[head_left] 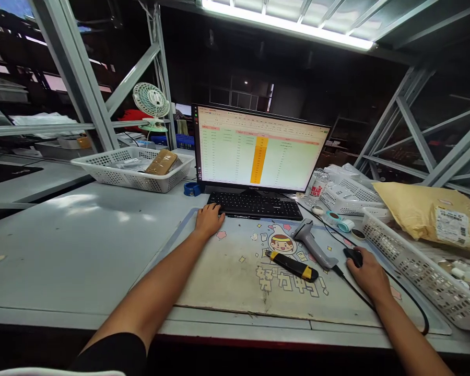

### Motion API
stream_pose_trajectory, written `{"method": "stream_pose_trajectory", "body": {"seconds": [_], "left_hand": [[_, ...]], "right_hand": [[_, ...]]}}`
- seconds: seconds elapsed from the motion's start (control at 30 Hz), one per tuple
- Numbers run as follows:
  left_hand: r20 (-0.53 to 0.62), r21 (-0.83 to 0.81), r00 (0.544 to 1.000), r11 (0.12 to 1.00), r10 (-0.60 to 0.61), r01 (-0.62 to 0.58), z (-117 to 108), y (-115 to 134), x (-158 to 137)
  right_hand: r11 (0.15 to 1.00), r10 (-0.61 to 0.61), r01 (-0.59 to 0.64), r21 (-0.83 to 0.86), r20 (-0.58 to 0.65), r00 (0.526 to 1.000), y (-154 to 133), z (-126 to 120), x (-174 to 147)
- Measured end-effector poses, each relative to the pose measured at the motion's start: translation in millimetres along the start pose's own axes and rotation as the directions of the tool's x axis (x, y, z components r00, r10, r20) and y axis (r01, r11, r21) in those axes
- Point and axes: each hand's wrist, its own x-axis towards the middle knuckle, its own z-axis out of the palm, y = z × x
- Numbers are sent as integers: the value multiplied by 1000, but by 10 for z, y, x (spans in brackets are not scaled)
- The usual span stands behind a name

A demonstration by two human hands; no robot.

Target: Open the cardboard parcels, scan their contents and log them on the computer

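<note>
My left hand [209,221] rests at the lower left corner of the black keyboard [254,204], its fingers stretched out over the keys and holding nothing. Over on the right, my right hand [368,274] is wrapped round a black computer mouse [352,256] on the printed desk mat [215,277]. Between my hands lie a grey barcode scanner [313,245] with a black cable and a black and yellow utility knife [293,265]. Behind the keyboard stands a monitor [227,156] showing a spreadsheet with an orange column.
A white basket [141,180] with a brown package [162,162] stands at the left. Another white basket [415,266] with a large yellow mailer [419,209] is at the right. Blue tape [191,189] lies by the monitor. A fan [152,99] clips to the metal frame.
</note>
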Motion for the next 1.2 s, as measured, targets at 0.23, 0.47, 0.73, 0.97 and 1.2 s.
{"method": "stream_pose_trajectory", "body": {"seconds": [0.23, 0.47, 0.73, 0.97, 1.2], "left_hand": [[-5, 8, 1000, 1000, 3, -3, 1, 8, 2], [0, 15, 1000, 1000, 2, -2, 20, -6, 25], [-2, 20, 1000, 1000, -6, 6, 14, -2, 19], [0, 24, 1000, 1000, -14, 14, 22, 6, 17], [5, 41, 1000, 999, 3, -4, 17, 31, 17]], "right_hand": [[1000, -11, 11, -9, -17, 1000, -38, -28, -20], [1000, -29, 29, -6, -16, 999, -68, -52, -26], [999, -15, 15, -28, -4, 1000, -101, -52, -38], [1000, 11, -11, 1, -4, 1000, -89, -53, -20], [992, -14, 28, 127, -112, 994, -105, -92, -26]]}}
